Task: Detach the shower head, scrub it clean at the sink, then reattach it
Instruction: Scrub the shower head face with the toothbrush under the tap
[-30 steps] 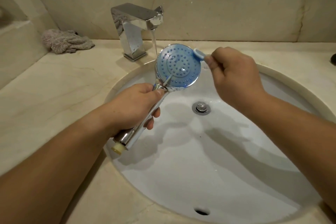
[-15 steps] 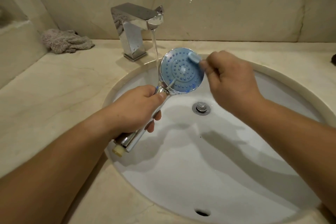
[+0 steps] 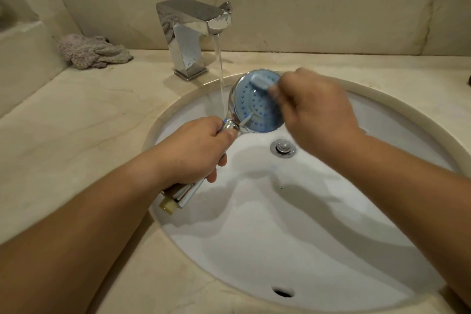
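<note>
Left hand [image 3: 196, 150] is wrapped tight around the handle, holding the shower head [image 3: 254, 102] over the sink [image 3: 254, 250], so detaching is clearly done. Right hand [image 3: 316, 112] pinches a small brush [image 3: 261, 83] on the blue face beside the running tap [image 3: 193, 25]. I'd say mid-scrub, with rinsing and reattaching left.

Warm dim light, soft arm shadows across the sink [image 3: 382, 115]. Right hand [image 3: 318, 115] motion-blurred. Wide-angle bend at edges.

Shower head [image 3: 254, 107] over sink [image 3: 293, 237], faucet [image 3: 190, 35] behind, cloth [image 3: 91, 51] far left.
</note>
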Demonstrator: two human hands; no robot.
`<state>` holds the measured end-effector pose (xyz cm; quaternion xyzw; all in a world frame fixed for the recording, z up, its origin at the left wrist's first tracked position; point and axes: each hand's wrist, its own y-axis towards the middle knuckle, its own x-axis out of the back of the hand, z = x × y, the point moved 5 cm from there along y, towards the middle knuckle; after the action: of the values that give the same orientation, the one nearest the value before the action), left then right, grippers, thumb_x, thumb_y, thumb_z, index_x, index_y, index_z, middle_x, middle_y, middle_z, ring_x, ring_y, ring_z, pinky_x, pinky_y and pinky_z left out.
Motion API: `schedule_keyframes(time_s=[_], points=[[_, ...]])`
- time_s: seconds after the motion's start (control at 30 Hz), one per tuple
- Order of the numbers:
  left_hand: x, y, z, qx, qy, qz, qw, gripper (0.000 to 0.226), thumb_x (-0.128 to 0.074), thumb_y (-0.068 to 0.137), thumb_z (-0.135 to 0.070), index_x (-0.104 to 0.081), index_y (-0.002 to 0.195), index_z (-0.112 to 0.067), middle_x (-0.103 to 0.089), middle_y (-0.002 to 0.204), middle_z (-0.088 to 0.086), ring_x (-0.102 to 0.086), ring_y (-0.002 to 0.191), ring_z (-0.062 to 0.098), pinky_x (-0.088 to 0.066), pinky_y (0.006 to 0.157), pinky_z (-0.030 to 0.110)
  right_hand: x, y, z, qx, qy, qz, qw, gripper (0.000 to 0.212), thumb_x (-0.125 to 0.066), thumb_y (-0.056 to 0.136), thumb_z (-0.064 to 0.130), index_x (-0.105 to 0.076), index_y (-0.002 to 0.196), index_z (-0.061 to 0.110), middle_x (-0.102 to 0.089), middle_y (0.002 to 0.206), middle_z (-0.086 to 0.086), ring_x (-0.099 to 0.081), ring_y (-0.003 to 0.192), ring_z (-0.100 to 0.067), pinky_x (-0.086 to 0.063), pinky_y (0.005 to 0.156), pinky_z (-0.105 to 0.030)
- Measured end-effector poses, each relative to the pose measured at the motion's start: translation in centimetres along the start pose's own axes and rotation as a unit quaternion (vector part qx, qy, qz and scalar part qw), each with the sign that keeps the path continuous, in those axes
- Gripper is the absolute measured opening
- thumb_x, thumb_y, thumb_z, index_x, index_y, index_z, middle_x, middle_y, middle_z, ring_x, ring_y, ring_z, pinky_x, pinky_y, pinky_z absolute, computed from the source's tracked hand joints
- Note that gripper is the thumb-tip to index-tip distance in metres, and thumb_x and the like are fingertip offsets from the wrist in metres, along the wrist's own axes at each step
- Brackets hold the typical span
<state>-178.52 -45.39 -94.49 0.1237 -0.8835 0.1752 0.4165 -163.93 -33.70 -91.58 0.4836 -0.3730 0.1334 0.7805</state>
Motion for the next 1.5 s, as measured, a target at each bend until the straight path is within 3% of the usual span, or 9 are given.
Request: schedule_keyframes(time_s=[0.3, 0.4, 0.77, 0.9, 1.03, 1.17, 1.27, 1.4, 1.5], points=[[0.2, -0.2, -0.5, 0.000, 0.036, -0.014, 0.999, 0.036, -0.040, 0.107, -0.043, -0.055, 0.086, -0.017, -0.067, 0.064, -0.005, -0.062, 0.044, 0.006, -0.039, 0.054, 0.027, -0.2, -0.4, 1.6, 0.081, -0.035, 0.013, 0.996, 0.020, -0.055, 0.091, 0.024, -0.053, 0.076, 0.010, -0.052, 0.074, -0.010, -0.046, 0.058, -0.031, -0.028, 0.050, -0.030], [0.3, -0.3, -0.6, -0.003, 0.031, -0.017, 0.999, 0.036, -0.040, 0.107, -0.043, -0.055, 0.086, -0.016, -0.066, 0.061, -0.006, -0.061, 0.043, 0.005, -0.038, 0.054, 0.028, 0.6, 0.5, 0.6, 0.018, -0.025, -0.011, 0.999, 0.029, -0.045, 0.096, 0.031, -0.053, 0.078, 0.009, -0.052, 0.075, -0.009, -0.040, 0.059, -0.028, -0.031, 0.050, -0.032], [0.9, 0.0, -0.1, -0.002, 0.051, -0.031, 0.998, 0.037, -0.040, 0.106, -0.044, -0.056, 0.087, -0.017, -0.068, 0.057, -0.008, -0.064, 0.047, 0.006, -0.040, 0.057, 0.029, -0.5, -0.5, 2.2, 0.133, -0.021, 0.050, 0.990, 0.031, -0.042, 0.094, 0.034, -0.058, 0.079, 0.011, -0.056, 0.074, -0.009, -0.051, 0.059, -0.033, -0.032, 0.049, -0.030], [0.9, 0.1, -0.2, -0.003, 0.023, -0.027, 0.999, 0.036, -0.039, 0.106, -0.045, -0.055, 0.089, -0.017, -0.071, 0.074, -0.004, -0.066, 0.051, 0.009, -0.045, 0.061, 0.031, 1.0, 0.6, 0.5, 0.046, -0.013, -0.016, 0.999, 0.035, -0.040, 0.096, 0.036, -0.054, 0.079, 0.010, -0.049, 0.073, -0.007, -0.044, 0.058, -0.032, -0.036, 0.048, -0.033], [0.7, -0.1, -0.4, -0.001, 0.044, -0.021, 0.999, 0.037, -0.040, 0.106, -0.044, -0.056, 0.088, -0.016, -0.067, 0.060, -0.007, -0.063, 0.047, 0.006, -0.040, 0.056, 0.029, -0.4, -0.7, 2.3, 0.116, -0.027, 0.040, 0.992, 0.031, -0.042, 0.093, 0.033, -0.059, 0.081, 0.010, -0.056, 0.076, -0.010, -0.051, 0.060, -0.033, -0.036, 0.048, -0.032], [0.7, -0.1, -0.3, -0.004, 0.008, -0.013, 1.000, 0.035, -0.040, 0.106, -0.044, -0.054, 0.089, -0.016, -0.070, 0.078, -0.003, -0.066, 0.050, 0.010, -0.049, 0.062, 0.033, 1.0, 0.9, 0.1, 0.018, -0.020, -0.023, 0.999, 0.033, -0.042, 0.096, 0.034, -0.054, 0.079, 0.009, -0.049, 0.074, -0.008, -0.044, 0.061, -0.031, -0.035, 0.051, -0.034], [0.3, -0.1, -0.4, -0.008, 0.029, -0.007, 1.000, 0.036, -0.040, 0.106, -0.045, -0.054, 0.087, -0.017, -0.070, 0.074, -0.003, -0.066, 0.048, 0.008, -0.048, 0.058, 0.031, -0.2, -0.2, 1.8, 0.096, -0.033, 0.016, 0.995, 0.028, -0.046, 0.094, 0.031, -0.055, 0.078, 0.010, -0.054, 0.075, -0.011, -0.049, 0.060, -0.034, -0.037, 0.048, -0.034], [0.3, -0.1, -0.6, -0.010, 0.028, -0.013, 0.999, 0.036, -0.040, 0.106, -0.044, -0.054, 0.088, -0.017, -0.070, 0.075, -0.004, -0.065, 0.048, 0.008, -0.044, 0.059, 0.030, 1.0, 1.1, 0.1, 0.003, -0.029, -0.027, 0.999, 0.033, -0.040, 0.095, 0.036, -0.053, 0.079, 0.010, -0.052, 0.076, -0.010, -0.043, 0.061, -0.029, -0.031, 0.053, -0.033], [0.2, -0.1, -0.5, -0.013, 0.037, -0.007, 0.999, 0.035, -0.040, 0.106, -0.043, -0.054, 0.088, -0.017, -0.070, 0.077, -0.002, -0.067, 0.049, 0.010, -0.047, 0.060, 0.031, -0.1, 0.0, 1.5, 0.069, -0.047, 0.015, 0.996, 0.024, -0.049, 0.093, 0.029, -0.055, 0.079, 0.010, -0.054, 0.075, -0.011, -0.042, 0.059, -0.029, -0.028, 0.051, -0.031]])
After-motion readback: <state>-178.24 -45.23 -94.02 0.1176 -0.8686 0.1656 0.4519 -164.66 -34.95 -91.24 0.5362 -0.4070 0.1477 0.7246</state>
